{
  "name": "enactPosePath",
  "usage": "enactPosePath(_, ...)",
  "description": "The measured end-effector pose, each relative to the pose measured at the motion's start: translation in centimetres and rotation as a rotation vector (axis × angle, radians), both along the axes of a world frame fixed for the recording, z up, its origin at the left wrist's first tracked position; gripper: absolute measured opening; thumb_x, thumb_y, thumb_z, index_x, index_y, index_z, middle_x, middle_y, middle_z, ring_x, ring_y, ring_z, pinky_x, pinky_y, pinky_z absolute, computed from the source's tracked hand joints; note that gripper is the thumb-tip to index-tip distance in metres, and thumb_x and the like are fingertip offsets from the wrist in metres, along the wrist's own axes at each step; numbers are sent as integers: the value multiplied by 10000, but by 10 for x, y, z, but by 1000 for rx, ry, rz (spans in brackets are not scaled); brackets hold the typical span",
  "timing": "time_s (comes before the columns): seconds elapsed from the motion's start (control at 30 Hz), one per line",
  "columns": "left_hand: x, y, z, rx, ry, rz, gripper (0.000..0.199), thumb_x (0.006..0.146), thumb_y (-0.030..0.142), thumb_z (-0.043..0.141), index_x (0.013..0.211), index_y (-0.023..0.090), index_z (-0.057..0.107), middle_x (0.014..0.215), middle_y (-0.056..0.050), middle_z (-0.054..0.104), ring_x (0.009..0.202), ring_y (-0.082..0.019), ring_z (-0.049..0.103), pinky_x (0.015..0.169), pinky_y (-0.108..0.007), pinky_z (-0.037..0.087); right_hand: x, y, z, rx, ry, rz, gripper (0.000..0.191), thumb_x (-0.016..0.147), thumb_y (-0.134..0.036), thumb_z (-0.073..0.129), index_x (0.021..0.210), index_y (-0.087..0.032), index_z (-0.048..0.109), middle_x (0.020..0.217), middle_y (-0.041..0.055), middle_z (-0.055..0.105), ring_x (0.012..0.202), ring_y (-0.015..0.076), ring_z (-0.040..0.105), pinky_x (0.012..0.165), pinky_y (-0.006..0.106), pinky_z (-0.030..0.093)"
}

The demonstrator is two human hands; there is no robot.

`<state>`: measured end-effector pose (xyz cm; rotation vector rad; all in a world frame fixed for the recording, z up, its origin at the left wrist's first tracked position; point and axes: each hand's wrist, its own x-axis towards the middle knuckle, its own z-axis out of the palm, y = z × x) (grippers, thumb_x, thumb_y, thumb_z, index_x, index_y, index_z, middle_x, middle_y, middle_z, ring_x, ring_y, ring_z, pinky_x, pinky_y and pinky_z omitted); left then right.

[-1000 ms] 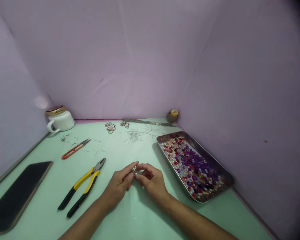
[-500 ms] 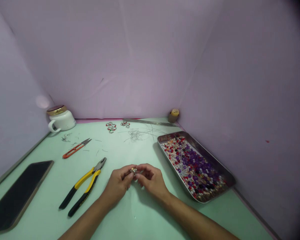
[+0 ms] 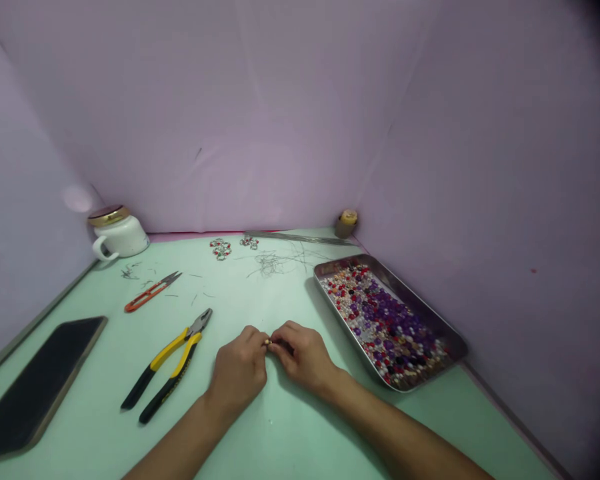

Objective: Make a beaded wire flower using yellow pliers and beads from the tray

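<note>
Near the middle front of the table, my left hand [image 3: 241, 368] has its fingers closed on a small beaded piece [image 3: 267, 342], mostly hidden by the fingertips. My right hand [image 3: 303, 355] pinches the same piece from the other side, thumb and forefinger nearly touching the left fingertips. A bit of gold or cream colour shows between them. Pliers with yellow and black handles [image 3: 173, 363] lie to the left of my left hand, jaws spread slightly. To the right of my right hand stands a metal tray [image 3: 347, 347] of mixed beads [image 3: 390, 313].
Orange snips [image 3: 153, 292], wire clippings [image 3: 129, 271] and a dark phone-like slab [image 3: 40, 383] are on the left. A white lidded mug [image 3: 125, 238] stands behind. Beaded rings [image 3: 221, 249], tangled wire [image 3: 269, 263], straight wires [image 3: 300, 237] and a small pot [image 3: 345, 227] sit at the back.
My left hand has turned over so its back now faces up, and the piece shows less between the fingers. My right fingers have drawn closer together. The view has shifted slightly.
</note>
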<state>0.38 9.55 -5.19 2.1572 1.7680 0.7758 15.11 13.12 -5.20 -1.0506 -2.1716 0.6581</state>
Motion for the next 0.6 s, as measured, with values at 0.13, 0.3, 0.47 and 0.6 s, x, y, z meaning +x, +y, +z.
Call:
enactPosePath(0.13, 0, 0, -2, 22, 97, -8, 249, 769, 96, 353, 805, 185, 583, 770, -39, 578, 664, -151, 561, 583, -247, 402, 1, 2, -3, -1, -9, 34, 130, 747, -291, 577, 817, -198, 634, 746, 21, 602, 639, 124, 540, 578, 216, 380)
enactPosePath(0.3, -1, 0, -1, 38, 168, -43, 250, 787, 125, 349, 818, 197, 587, 769, -34, 585, 668, -151, 565, 570, -239, 397, 1, 2, -6, 74, -117, 54, 159, 815, -250, 481, 846, -206, 631, 748, 28, 597, 651, 122, 544, 586, 212, 377)
enactPosePath(0.47, 0, 1, -1, 33, 179, 25, 247, 777, 129, 372, 712, 191, 602, 711, -29, 596, 617, -150, 560, 545, -244, 374, 3, 1, -5, 145, -211, 96, 176, 822, -209, 443, 813, -184, 616, 721, 35, 581, 608, 119, 519, 551, 212, 354)
enactPosePath(0.6, 1, 1, -1, 9, 159, 56, 241, 768, 146, 397, 719, 207, 626, 709, -22, 619, 589, -151, 554, 515, -248, 338, 3, 3, -5, 146, -211, 106, 188, 827, -187, 424, 792, -174, 608, 699, 34, 564, 586, 115, 499, 541, 211, 346)
